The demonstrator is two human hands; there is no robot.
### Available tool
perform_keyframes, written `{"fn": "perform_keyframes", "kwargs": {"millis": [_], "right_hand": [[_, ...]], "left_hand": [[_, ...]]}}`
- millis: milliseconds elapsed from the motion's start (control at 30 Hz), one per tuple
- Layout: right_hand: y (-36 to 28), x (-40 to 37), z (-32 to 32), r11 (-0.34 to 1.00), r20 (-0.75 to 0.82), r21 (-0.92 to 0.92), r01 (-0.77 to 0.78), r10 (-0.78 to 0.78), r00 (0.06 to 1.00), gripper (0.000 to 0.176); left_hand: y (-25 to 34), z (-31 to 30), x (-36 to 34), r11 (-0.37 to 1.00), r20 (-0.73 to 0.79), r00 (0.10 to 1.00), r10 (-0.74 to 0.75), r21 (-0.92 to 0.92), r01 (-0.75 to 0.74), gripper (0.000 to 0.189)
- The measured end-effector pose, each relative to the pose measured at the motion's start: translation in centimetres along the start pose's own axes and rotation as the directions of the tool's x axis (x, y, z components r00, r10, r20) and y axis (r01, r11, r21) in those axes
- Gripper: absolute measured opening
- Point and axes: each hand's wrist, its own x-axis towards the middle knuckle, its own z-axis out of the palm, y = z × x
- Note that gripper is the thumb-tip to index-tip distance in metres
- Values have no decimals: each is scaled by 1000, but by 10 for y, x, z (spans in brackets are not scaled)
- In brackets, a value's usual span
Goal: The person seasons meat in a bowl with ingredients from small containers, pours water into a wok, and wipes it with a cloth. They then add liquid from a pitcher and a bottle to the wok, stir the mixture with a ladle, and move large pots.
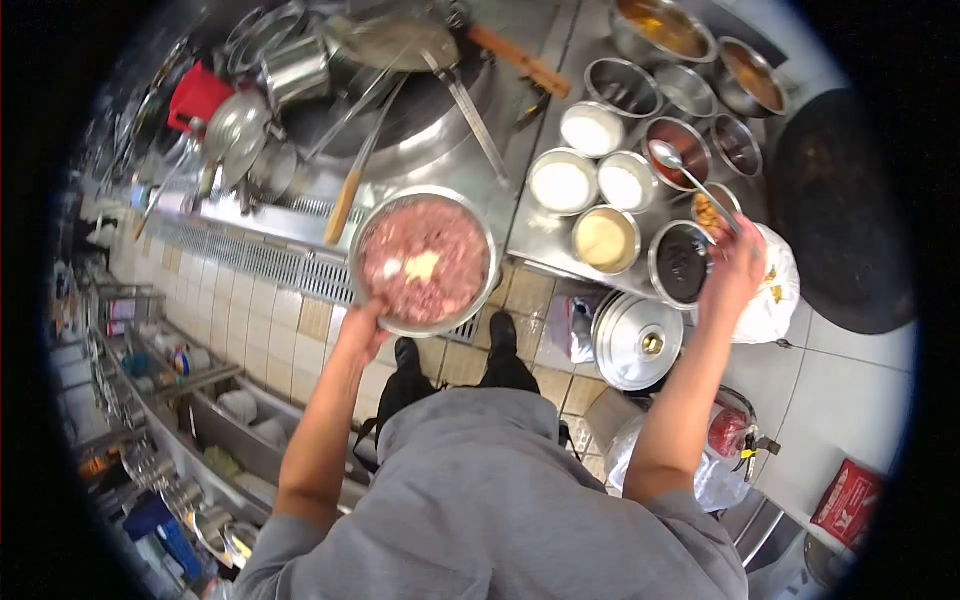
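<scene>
My left hand (366, 334) grips the rim of a steel bowl (488, 290) at its lower left. The bowl holds pink raw meat (425, 240) with small white and pale yellow heaps on top. On the right, my right hand (736, 262) is closed on the handle of a metal spoon (667, 155). The spoon's head is over a bowl of red sauce (688, 143). Beside that hand stand a bowl of dark paste (682, 262) and a small bowl of orange-brown bits (712, 208). Bowls of white powder (562, 184) and pale yellow powder (605, 240) stand farther left.
A large wok (400, 120) with wooden-handled tools sits at the upper left. Steel bowls of orange liquid (660, 30) stand at the back right. A round black pan (850, 210) is at far right. A lidded pot (635, 345) sits below the counter, near a white bag (772, 300).
</scene>
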Motion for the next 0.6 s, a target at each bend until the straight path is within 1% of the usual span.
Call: {"fn": "perform_keyframes", "kwargs": {"millis": [33,67,100,133,167,200,233,267,300,367,400,467,500,600], "right_hand": [[9,20,9,999,11,-38,-18,18,1000,22],[16,39,21,997,91,-59,-42,47,995,20],[25,52,33,992,112,-118,-46,59,992,19],[55,74,35,984,175,-171,46,-15,984,19],[64,83,47,977,176,-212,38,0,984,19],[78,94,57,968,212,-246,47,7,977,19],[93,103,63,953,224,-294,74,-7,975,19],[100,107,71,934,238,-343,103,-20,971,20],[104,111,75,935,241,-339,101,-17,970,20],[107,116,89,813,240,-548,196,-72,968,21],[107,117,91,815,245,-545,195,-67,967,21],[109,121,93,773,243,-609,179,-33,970,22],[113,123,95,773,247,-608,182,-33,968,22],[127,126,100,754,287,-617,227,-53,957,23]], "left_hand": [[-7,-7,-3,1000,-24,1000,-6,27,7,27],[-10,-8,-8,1000,-46,999,-28,9,28,26],[-13,-6,-12,999,-74,996,-50,-8,49,26],[-16,-1,-17,999,-72,997,-36,-5,36,26],[-20,6,-23,999,-129,991,-45,-36,40,24],[-24,10,-28,997,-188,981,-58,-69,46,23],[-31,9,-31,997,-193,980,-54,-66,42,23],[-35,4,-33,995,-159,985,-69,-86,56,27],[-40,0,-33,992,-126,988,-84,-106,71,31],[-42,2,-41,991,-145,986,-78,-121,60,30],[-45,2,-43,988,-152,985,-78,-141,56,29],[-37,8,-50,991,-152,984,-91,-112,75,28],[-34,12,-51,992,-164,983,-78,-108,60,27],[-22,22,-56,996,-191,980,-58,-79,43,25]]}}
